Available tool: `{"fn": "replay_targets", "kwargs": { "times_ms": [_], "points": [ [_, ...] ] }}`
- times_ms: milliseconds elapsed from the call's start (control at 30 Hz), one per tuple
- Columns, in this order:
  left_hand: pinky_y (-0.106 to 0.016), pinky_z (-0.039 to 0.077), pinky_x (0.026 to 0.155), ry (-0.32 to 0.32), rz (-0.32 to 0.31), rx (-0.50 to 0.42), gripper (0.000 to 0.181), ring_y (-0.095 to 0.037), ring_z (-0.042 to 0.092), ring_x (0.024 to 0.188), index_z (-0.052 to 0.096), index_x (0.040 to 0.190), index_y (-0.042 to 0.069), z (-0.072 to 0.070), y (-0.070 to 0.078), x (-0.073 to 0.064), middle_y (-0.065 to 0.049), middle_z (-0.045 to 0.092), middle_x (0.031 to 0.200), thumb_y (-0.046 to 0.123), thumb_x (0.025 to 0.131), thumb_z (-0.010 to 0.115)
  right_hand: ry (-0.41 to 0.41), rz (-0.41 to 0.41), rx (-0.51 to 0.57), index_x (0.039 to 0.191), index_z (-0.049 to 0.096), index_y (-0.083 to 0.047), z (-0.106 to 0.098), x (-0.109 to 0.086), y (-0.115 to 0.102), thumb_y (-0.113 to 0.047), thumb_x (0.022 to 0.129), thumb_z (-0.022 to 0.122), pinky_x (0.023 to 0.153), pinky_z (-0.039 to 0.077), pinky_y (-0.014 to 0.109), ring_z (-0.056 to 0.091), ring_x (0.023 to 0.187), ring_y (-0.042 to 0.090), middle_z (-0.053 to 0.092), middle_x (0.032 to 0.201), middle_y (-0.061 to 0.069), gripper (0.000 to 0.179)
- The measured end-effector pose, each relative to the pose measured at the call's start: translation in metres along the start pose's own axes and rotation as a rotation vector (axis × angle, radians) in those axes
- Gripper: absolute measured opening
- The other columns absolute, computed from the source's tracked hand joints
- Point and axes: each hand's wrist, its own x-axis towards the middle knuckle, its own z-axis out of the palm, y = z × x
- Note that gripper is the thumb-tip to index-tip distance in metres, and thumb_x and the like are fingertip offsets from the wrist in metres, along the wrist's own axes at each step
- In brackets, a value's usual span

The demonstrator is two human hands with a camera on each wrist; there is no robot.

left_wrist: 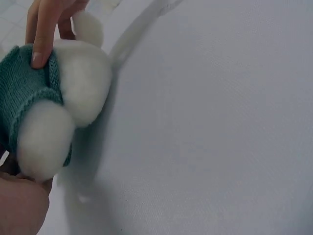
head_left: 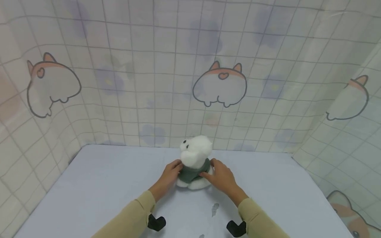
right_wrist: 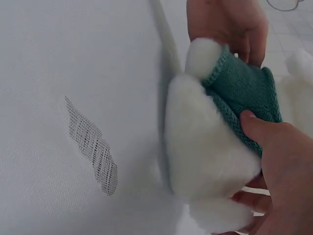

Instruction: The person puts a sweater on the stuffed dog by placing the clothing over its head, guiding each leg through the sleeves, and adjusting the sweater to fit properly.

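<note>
A white plush toy (head_left: pixel 196 152) with small dark eyes sits on the white table, dressed in a green knitted sweater (head_left: pixel 187 173). At its left side my left hand (head_left: pixel 169 177) grips the body; in the left wrist view the fingers are partly hidden behind a white limb (left_wrist: pixel 45 142). My right hand (head_left: pixel 222 177) holds the toy's other side. Its thumb (right_wrist: pixel 257 128) presses on the sweater near the hem, while the other fingers reach round the white fur (right_wrist: pixel 210 142).
The white tabletop (head_left: pixel 119 175) has a grey textured patch (right_wrist: pixel 93 147) near the toy. Behind and beside the table hangs a checked curtain (head_left: pixel 160 82) with corgi drawings. A black strap end (head_left: pixel 156 223) sticks out from the left sleeve (head_left: pixel 131 211).
</note>
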Motion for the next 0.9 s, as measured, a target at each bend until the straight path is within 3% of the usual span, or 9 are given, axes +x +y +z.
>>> {"fn": "replay_targets", "kwargs": {
  "times_ms": [133, 300, 400, 567, 667, 900],
  "points": [
    [-0.047, 0.044, 0.106, 0.087, 0.013, 0.055, 0.036, -0.028, 0.052, 0.127, 0.057, 0.133, 0.010, -0.003, -0.001, 0.001, -0.011, 0.057, 0.136, 0.021, 0.101, 0.042, -0.047, -0.005, 0.073, 0.112, 0.059, -0.011, 0.001, -0.002, -0.001, -0.048, 0.077, 0.077, 0.074, 0.052, 0.037, 0.061, 0.088, 0.019, 0.064, 0.104, 0.003, 0.054],
    [-0.039, 0.053, 0.087, 0.330, 0.025, 0.169, 0.023, -0.025, 0.061, 0.105, 0.068, 0.112, 0.007, -0.008, -0.002, 0.006, -0.012, 0.067, 0.113, 0.014, 0.095, 0.053, -0.118, -0.047, 0.184, 0.106, 0.058, -0.015, 0.001, -0.006, 0.002, -0.039, 0.078, 0.079, 0.068, 0.047, 0.024, 0.056, 0.081, 0.013, 0.058, 0.098, -0.003, 0.042],
    [-0.040, 0.052, 0.088, 0.372, 0.017, 0.187, 0.022, -0.025, 0.062, 0.104, 0.070, 0.107, 0.007, -0.008, 0.000, 0.009, -0.012, 0.070, 0.109, 0.018, 0.096, 0.054, -0.112, -0.073, 0.213, 0.100, 0.059, -0.016, 0.000, -0.009, 0.004, -0.036, 0.080, 0.078, 0.066, 0.047, 0.022, 0.056, 0.078, 0.012, 0.058, 0.092, -0.005, 0.034],
    [-0.048, 0.043, 0.107, 0.268, -0.057, 0.088, 0.038, -0.030, 0.055, 0.124, 0.065, 0.123, 0.005, -0.006, 0.001, 0.011, -0.012, 0.063, 0.129, 0.028, 0.099, 0.046, -0.094, -0.074, 0.222, 0.095, 0.060, -0.018, 0.000, -0.012, 0.005, -0.038, 0.082, 0.076, 0.063, 0.046, 0.020, 0.054, 0.074, 0.008, 0.059, 0.088, -0.007, 0.029],
    [-0.049, 0.037, 0.111, 0.165, -0.063, 0.048, 0.040, -0.030, 0.050, 0.130, 0.061, 0.128, 0.004, -0.012, -0.001, 0.013, -0.013, 0.059, 0.135, 0.026, 0.099, 0.045, -0.094, -0.065, 0.235, 0.095, 0.060, -0.017, 0.001, -0.012, 0.004, -0.038, 0.082, 0.075, 0.063, 0.046, 0.020, 0.053, 0.074, 0.008, 0.059, 0.088, -0.006, 0.029],
    [-0.046, 0.040, 0.110, -0.171, -0.031, 0.077, 0.041, -0.027, 0.049, 0.131, 0.055, 0.136, 0.005, -0.047, -0.011, 0.023, -0.012, 0.055, 0.140, 0.021, 0.098, 0.052, -0.111, -0.039, 0.279, 0.099, 0.058, -0.018, 0.000, -0.013, 0.005, -0.037, 0.083, 0.075, 0.062, 0.046, 0.021, 0.054, 0.076, 0.011, 0.059, 0.093, -0.004, 0.030]
  ]
}}
